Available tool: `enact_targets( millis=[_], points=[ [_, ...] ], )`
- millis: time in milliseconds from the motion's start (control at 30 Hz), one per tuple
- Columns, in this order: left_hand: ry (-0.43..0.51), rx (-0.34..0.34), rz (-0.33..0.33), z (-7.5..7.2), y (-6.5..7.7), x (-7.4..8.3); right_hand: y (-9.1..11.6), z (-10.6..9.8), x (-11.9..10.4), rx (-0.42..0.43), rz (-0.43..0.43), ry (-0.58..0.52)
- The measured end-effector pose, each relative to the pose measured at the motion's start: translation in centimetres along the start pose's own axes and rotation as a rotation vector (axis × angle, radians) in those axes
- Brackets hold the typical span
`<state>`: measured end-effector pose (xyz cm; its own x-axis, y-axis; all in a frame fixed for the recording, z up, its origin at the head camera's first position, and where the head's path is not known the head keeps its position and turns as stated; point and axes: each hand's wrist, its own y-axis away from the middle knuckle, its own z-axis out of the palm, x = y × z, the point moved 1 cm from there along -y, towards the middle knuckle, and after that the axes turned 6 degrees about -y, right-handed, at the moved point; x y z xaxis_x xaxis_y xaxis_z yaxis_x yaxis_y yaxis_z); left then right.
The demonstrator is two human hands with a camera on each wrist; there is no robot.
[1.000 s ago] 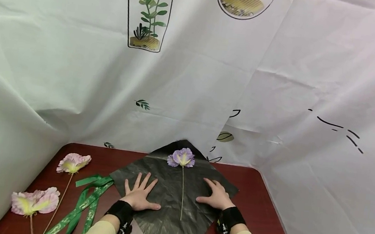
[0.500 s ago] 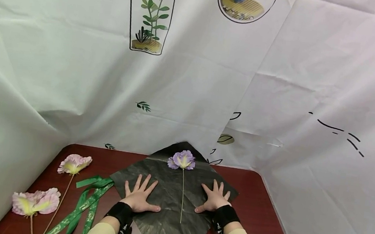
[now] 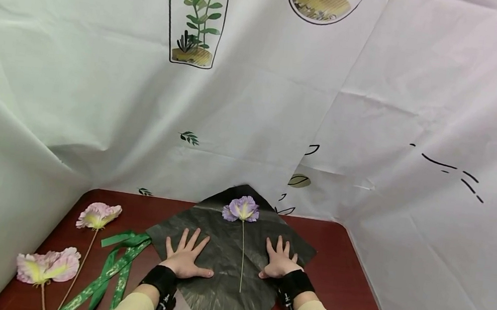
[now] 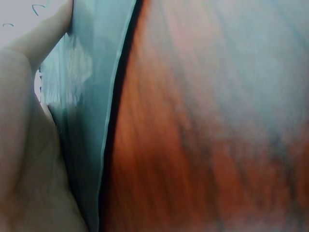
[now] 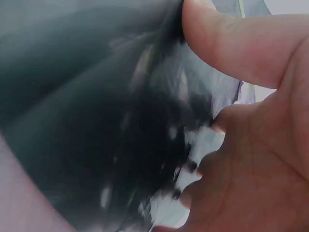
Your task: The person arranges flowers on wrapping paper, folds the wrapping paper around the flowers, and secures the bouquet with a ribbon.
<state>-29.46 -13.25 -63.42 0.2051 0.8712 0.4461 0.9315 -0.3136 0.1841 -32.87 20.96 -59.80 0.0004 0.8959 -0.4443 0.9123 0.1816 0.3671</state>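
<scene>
A sheet of black wrapping paper (image 3: 224,258) lies cornerwise on the table, its far corner up against the cloth backdrop. On its middle rests a purple artificial flower (image 3: 243,209), head away from me and thin stem toward me. My left hand (image 3: 185,261) rests on the paper left of the stem, fingers spread and straight. To the right of the stem, my right hand (image 3: 280,263) lies on the paper with its fingers spread too. In the right wrist view the thumb (image 5: 241,46) and fingertips touch the dark paper. The left wrist view shows the paper's edge (image 4: 108,116) beside that hand.
Two pink artificial flowers (image 3: 48,266) lie at the table's left side. Green printed ribbon (image 3: 113,272) lies in loose strands between them and the paper. The reddish-brown table (image 3: 336,275) meets a white printed cloth (image 3: 244,109) at the back and sides.
My right hand has shifted slightly left and spread its fingers, which were closer together before. My left hand, the paper and the flower stay in place.
</scene>
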Motion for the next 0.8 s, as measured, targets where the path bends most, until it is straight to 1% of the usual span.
enact_targets(
  millis=[167,367,467,600,800],
  points=[
    [0.003,-0.006,-0.007,0.0,0.1,0.1,-0.2,0.0,0.0,-0.017,-0.037,-0.009],
    [0.005,0.003,-0.004,0.1,0.0,0.1,0.1,-0.5,0.0,-0.077,-0.083,-0.040],
    [0.010,-0.009,-0.008,0.3,0.0,-0.1,-0.1,-0.3,1.0,-0.108,-0.119,-0.032],
    [0.008,-0.024,-0.014,0.4,-0.1,-0.2,-0.5,0.6,2.5,-0.113,-0.152,-0.030],
    [0.007,0.008,-0.002,0.4,-0.2,-0.3,-1.1,1.0,3.6,-0.080,-0.193,-0.036]
  ],
)
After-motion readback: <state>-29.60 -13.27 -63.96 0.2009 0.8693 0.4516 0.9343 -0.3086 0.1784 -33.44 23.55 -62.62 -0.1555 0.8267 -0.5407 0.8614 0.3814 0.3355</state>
